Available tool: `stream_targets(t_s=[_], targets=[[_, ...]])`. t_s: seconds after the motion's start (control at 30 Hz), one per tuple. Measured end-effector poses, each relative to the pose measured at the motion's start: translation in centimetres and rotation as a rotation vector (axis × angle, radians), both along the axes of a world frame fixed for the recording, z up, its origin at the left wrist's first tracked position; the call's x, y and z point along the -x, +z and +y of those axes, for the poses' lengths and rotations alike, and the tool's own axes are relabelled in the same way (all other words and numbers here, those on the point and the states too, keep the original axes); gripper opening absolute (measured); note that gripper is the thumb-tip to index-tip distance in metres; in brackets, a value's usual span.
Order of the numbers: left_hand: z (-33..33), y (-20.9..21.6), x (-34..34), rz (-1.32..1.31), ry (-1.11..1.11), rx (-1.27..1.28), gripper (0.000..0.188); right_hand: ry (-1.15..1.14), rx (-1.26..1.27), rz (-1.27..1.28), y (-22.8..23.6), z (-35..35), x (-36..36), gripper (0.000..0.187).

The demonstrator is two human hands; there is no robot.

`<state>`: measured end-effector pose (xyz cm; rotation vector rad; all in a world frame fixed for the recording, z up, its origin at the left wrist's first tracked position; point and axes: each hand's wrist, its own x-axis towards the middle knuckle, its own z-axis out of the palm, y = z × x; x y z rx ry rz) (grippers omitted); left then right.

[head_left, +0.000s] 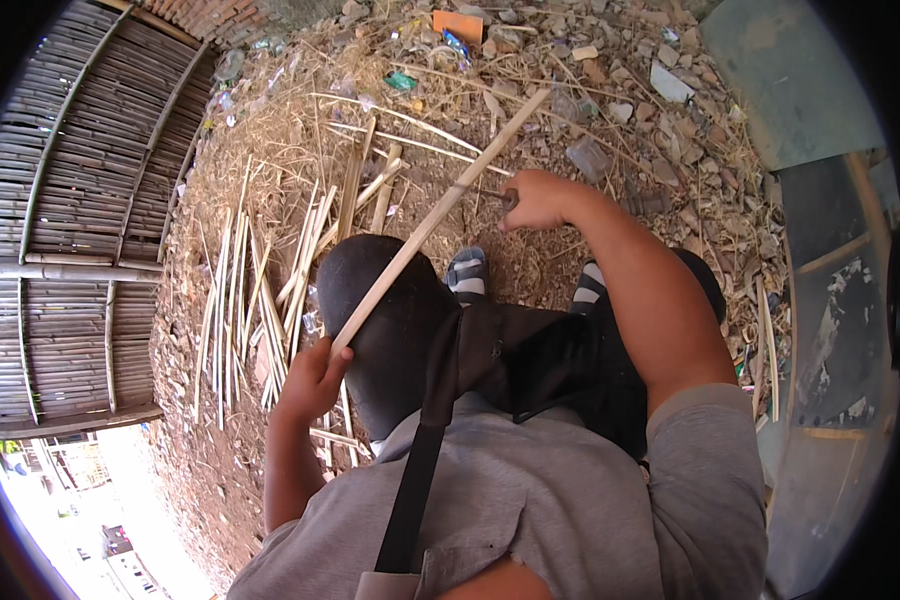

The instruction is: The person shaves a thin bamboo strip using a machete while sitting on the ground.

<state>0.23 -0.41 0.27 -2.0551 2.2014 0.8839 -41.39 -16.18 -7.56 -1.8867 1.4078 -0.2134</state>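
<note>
Outdoors, bamboo wall (80,160) at far left; dry ground (200,480) beside it, with loose pale strips (235,300) lying in a spread heap; next, left hand (315,380) by the left knee (365,265), thumb and fingers closed on the lower end of one long strip (422,240); slanting up and rightward across that knee, upper end pointing away; sandals (468,275) farther on; thin blade (480,190) across the long strip, touching or just above, cannot tell which; right hand (545,200) with fingers curled round the dark handle (511,199); rightmost, rubble (690,140) and dark panels (820,220).
</note>
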Motion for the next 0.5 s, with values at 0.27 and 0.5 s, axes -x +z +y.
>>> stream_targets(t_s=[0.27, 0.5], targets=[[0.3, 0.0, 0.5, 0.050, 0.004, 0.066, 0.045, -0.029, 0.023, -0.074, 1.6, 0.5, -2.4, 0.054], [-0.7, 0.5, -0.5, 0.213, 0.098, -0.150, 0.041, -0.193, -0.149, -0.078, 2.8, -0.1, 1.3, 0.051]])
